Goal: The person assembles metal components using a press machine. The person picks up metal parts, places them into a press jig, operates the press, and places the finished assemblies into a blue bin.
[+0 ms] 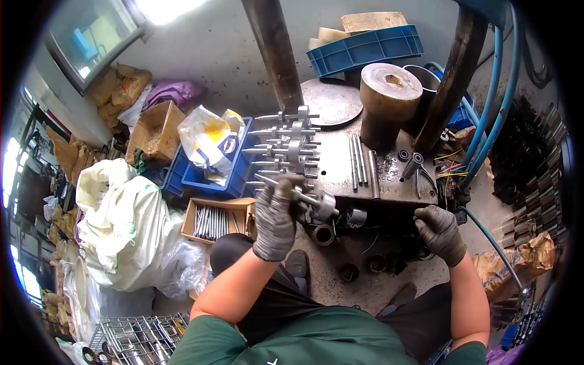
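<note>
My left hand (pixel 275 216), in a grey glove, is closed around a metal shaft part (pixel 307 199) with a round hub at its end. It holds the part just below a stack of similar shaft assemblies (pixel 286 145) lying on the steel work plate (pixel 331 164). My right hand (pixel 439 231), also gloved, rests curled at the plate's front right edge; whether it grips anything is hidden. Three loose steel rods (pixel 359 161) lie on the plate between my hands. Short metal sleeves (pixel 323 233) sit on the lower ledge near my left hand.
A thick round metal block (pixel 389 100) and two upright columns (pixel 277 52) stand behind the plate. A cardboard box of steel rods (pixel 213 220) lies at the left, beside blue crates (pixel 207 170) and white sacks (pixel 121 225). Blue hoses (pixel 493 115) run down the right. Dark metal parts (pixel 529 164) pile up far right.
</note>
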The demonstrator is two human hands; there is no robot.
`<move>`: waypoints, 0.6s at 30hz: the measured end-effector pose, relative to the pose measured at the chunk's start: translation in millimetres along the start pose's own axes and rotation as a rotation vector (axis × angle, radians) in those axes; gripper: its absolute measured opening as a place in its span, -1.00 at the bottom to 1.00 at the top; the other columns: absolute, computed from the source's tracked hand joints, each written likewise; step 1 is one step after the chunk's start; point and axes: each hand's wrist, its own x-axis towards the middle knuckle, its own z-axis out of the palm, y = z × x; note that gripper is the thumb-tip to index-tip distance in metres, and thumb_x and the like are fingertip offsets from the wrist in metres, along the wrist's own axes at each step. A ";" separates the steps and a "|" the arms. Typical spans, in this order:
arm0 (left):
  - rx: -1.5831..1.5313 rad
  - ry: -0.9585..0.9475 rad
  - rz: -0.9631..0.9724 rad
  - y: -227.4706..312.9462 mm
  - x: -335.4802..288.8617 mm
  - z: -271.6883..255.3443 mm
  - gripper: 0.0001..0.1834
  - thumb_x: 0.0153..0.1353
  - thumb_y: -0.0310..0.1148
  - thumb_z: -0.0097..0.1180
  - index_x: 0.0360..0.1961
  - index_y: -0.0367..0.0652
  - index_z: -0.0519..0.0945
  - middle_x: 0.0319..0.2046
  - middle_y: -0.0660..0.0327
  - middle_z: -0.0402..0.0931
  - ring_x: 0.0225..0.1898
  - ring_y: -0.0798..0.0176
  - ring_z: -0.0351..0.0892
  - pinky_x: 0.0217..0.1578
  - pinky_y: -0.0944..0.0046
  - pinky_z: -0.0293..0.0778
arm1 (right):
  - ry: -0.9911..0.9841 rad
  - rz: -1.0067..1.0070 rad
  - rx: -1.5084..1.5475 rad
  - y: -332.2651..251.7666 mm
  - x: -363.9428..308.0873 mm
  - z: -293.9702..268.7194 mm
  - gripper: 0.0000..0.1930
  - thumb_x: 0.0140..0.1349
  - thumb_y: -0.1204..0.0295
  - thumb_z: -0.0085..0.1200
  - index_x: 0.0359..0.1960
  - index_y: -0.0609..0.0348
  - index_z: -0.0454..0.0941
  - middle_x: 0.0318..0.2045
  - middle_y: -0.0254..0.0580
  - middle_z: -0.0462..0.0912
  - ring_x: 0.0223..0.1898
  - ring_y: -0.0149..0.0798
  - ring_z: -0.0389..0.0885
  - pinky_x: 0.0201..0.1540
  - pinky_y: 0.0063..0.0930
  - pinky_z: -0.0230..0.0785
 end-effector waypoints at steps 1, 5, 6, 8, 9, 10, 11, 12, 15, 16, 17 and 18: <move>-0.085 0.057 -0.040 1.4 10.1 -9.3 -0.57 0.52 0.01 0.12 0.01 -0.18 0.63 -0.23 0.25 0.63 -0.37 0.51 0.59 -0.52 0.55 0.41 | -0.010 0.017 0.006 1.4 -0.2 1.0 -0.79 0.23 0.53 0.25 -0.10 0.27 0.67 -0.31 0.02 0.72 -0.24 0.09 0.73 -0.12 -0.19 0.59; -0.438 0.280 -0.323 3.7 49.9 -42.2 -0.61 0.57 -0.06 0.06 0.06 -0.19 0.58 -0.24 0.26 0.63 -0.39 0.43 0.58 -0.43 0.50 0.54 | -0.023 0.019 -0.014 7.2 -2.1 9.1 -0.80 0.23 0.55 0.25 -0.10 0.28 0.68 -0.30 -0.01 0.71 -0.24 0.01 0.72 -0.10 -0.26 0.57; -0.462 0.354 -0.355 2.7 52.9 -43.6 -0.63 0.58 -0.09 0.05 0.08 -0.19 0.58 -0.23 0.25 0.64 -0.39 0.41 0.59 -0.41 0.48 0.57 | -0.029 0.011 -0.024 7.5 -0.9 11.5 -0.80 0.23 0.53 0.25 -0.11 0.27 0.68 -0.30 0.02 0.71 -0.23 0.05 0.72 -0.11 -0.22 0.58; -0.466 0.267 -0.326 1.9 48.8 -43.9 -0.71 0.57 -0.19 0.05 0.07 -0.17 0.59 -0.17 0.23 0.67 -0.28 0.35 0.63 -0.28 0.39 0.64 | -0.050 0.006 -0.031 8.2 0.1 16.9 -0.81 0.23 0.51 0.26 -0.12 0.25 0.69 -0.30 0.05 0.71 -0.23 0.10 0.73 -0.12 -0.19 0.59; -0.471 0.296 -0.310 1.1 46.4 -39.8 -0.73 0.56 -0.20 0.06 0.07 -0.15 0.59 -0.16 0.22 0.67 -0.27 0.33 0.63 -0.26 0.37 0.65 | -0.061 0.010 -0.032 9.3 -1.0 18.5 -0.81 0.23 0.51 0.26 -0.13 0.25 0.69 -0.30 0.04 0.71 -0.24 0.10 0.72 -0.13 -0.18 0.59; -0.475 0.323 -0.294 0.7 43.8 -37.5 -0.74 0.55 -0.21 0.07 0.07 -0.13 0.59 -0.14 0.22 0.66 -0.26 0.31 0.63 -0.25 0.35 0.65 | -0.071 0.015 -0.035 10.4 -1.7 20.2 -0.81 0.23 0.50 0.26 -0.13 0.24 0.69 -0.30 0.04 0.71 -0.24 0.11 0.72 -0.13 -0.18 0.59; -0.480 0.351 -0.289 0.9 41.2 -38.5 -0.75 0.54 -0.21 0.07 0.06 -0.12 0.58 -0.15 0.23 0.66 -0.25 0.30 0.63 -0.24 0.33 0.66 | -0.090 -0.001 -0.046 10.8 -0.5 23.1 -0.81 0.23 0.49 0.26 -0.13 0.24 0.69 -0.31 0.04 0.70 -0.24 0.12 0.72 -0.13 -0.16 0.59; -0.490 0.378 -0.292 -1.4 37.1 -38.8 -0.75 0.54 -0.21 0.08 0.06 -0.10 0.58 -0.16 0.23 0.65 -0.25 0.28 0.63 -0.23 0.32 0.66 | -0.113 -0.011 -0.064 10.7 0.7 25.8 -0.81 0.23 0.48 0.26 -0.13 0.24 0.69 -0.31 0.04 0.70 -0.24 0.12 0.72 -0.14 -0.15 0.59; -0.430 0.486 -0.285 -3.9 10.0 -26.8 -0.74 0.49 -0.14 0.14 0.05 -0.04 0.57 -0.27 0.30 0.60 -0.24 0.25 0.61 -0.23 0.26 0.59 | -0.198 -0.021 -0.103 10.3 2.9 36.5 -0.80 0.24 0.43 0.26 -0.13 0.23 0.69 -0.31 0.04 0.70 -0.23 0.13 0.71 -0.14 -0.11 0.59; -0.393 0.479 -0.275 -7.0 -3.3 -21.0 -0.73 0.48 -0.13 0.16 0.04 -0.02 0.56 -0.30 0.32 0.58 -0.24 0.25 0.60 -0.24 0.25 0.55 | -0.214 -0.036 -0.112 11.8 2.8 39.7 -0.79 0.25 0.42 0.26 -0.13 0.23 0.69 -0.31 0.04 0.70 -0.23 0.13 0.71 -0.13 -0.11 0.59; -0.414 0.364 -0.279 -17.7 -14.6 -19.0 -0.70 0.47 -0.11 0.17 0.05 -0.03 0.54 -0.31 0.32 0.56 -0.25 0.26 0.58 -0.24 0.25 0.49 | -0.207 -0.063 -0.099 11.9 3.0 41.2 -0.79 0.25 0.42 0.26 -0.12 0.23 0.69 -0.31 0.03 0.70 -0.22 0.13 0.71 -0.13 -0.10 0.59; -0.346 0.293 -0.272 -28.7 -26.5 -13.4 -0.69 0.48 -0.09 0.16 0.05 -0.04 0.53 -0.32 0.32 0.55 -0.34 0.25 0.56 -0.30 0.26 0.51 | -0.206 -0.064 -0.100 11.5 5.6 44.5 -0.79 0.25 0.42 0.26 -0.12 0.23 0.69 -0.30 0.03 0.70 -0.22 0.13 0.71 -0.13 -0.11 0.59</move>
